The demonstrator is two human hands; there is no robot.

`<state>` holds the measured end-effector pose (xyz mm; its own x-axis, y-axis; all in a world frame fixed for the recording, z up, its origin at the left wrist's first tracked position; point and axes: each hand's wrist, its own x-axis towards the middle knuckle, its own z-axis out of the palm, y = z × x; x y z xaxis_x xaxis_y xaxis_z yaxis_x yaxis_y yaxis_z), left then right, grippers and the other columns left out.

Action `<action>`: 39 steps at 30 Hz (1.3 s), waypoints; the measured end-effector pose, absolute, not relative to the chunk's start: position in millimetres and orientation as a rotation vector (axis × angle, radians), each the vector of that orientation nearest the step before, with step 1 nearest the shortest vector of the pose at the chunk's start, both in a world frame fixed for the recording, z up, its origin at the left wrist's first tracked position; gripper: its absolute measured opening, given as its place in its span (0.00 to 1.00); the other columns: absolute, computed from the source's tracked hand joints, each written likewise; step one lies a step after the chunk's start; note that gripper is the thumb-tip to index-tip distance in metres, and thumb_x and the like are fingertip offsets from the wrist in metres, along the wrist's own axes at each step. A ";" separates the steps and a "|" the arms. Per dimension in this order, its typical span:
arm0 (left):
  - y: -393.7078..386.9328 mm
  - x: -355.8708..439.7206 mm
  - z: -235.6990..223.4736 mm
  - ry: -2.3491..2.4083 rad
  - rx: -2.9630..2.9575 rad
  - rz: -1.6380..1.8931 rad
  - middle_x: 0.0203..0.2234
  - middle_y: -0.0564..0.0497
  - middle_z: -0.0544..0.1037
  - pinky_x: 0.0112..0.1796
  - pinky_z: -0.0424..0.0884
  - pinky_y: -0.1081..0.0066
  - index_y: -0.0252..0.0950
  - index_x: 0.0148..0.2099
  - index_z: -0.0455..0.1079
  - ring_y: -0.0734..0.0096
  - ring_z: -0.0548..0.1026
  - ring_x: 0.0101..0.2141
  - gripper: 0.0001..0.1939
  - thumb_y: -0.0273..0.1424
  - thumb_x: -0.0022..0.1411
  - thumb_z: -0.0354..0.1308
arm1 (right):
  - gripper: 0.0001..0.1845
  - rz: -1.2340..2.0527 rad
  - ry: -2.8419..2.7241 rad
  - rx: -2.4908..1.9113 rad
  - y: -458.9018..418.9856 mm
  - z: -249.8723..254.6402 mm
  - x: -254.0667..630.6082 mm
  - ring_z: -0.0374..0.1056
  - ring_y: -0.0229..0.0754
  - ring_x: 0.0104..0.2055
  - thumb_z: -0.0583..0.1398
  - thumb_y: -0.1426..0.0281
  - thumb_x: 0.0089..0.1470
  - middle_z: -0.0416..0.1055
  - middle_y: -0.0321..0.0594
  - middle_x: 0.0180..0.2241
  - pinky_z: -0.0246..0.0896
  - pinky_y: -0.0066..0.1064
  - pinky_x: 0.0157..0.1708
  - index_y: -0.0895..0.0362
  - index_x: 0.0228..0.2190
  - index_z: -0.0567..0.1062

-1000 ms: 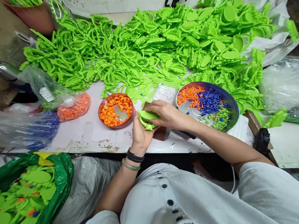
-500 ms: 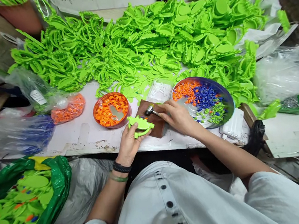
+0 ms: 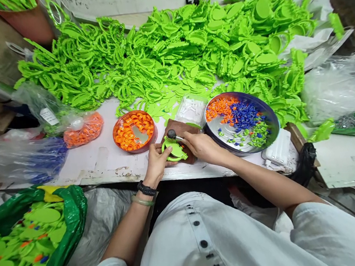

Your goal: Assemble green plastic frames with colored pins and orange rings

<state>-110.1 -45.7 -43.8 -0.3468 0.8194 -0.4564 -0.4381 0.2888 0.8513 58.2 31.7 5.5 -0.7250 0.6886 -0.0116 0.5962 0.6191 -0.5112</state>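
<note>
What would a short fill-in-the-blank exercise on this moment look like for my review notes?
The right hand grips a small ____, its dark head over the lime-green plastic piece in the left hand.
The round tray left of the hands holds ____ rings.
In the steel dish, the small pieces heaped at the centre are ____.

Missing words: hammer; orange; blue.

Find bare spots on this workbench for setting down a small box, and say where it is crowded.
Bare white tabletop lies left of the round orange-filled tray, below the clear bag of orange pieces. A white board at far right also has room. Crowded: the lime-green plastic heap behind, and around the left hand and right hand.
</note>
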 end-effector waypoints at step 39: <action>-122.9 -150.8 -26.1 1.298 0.134 1.702 0.29 0.51 0.78 0.18 0.64 0.79 0.34 0.42 0.72 0.75 0.74 0.24 0.21 0.41 0.50 0.71 | 0.09 0.703 -2.920 -0.372 86.9 -15.7 -123.3 0.72 0.41 0.39 0.59 0.77 0.53 0.77 0.47 0.36 0.63 0.30 0.42 0.65 0.36 0.78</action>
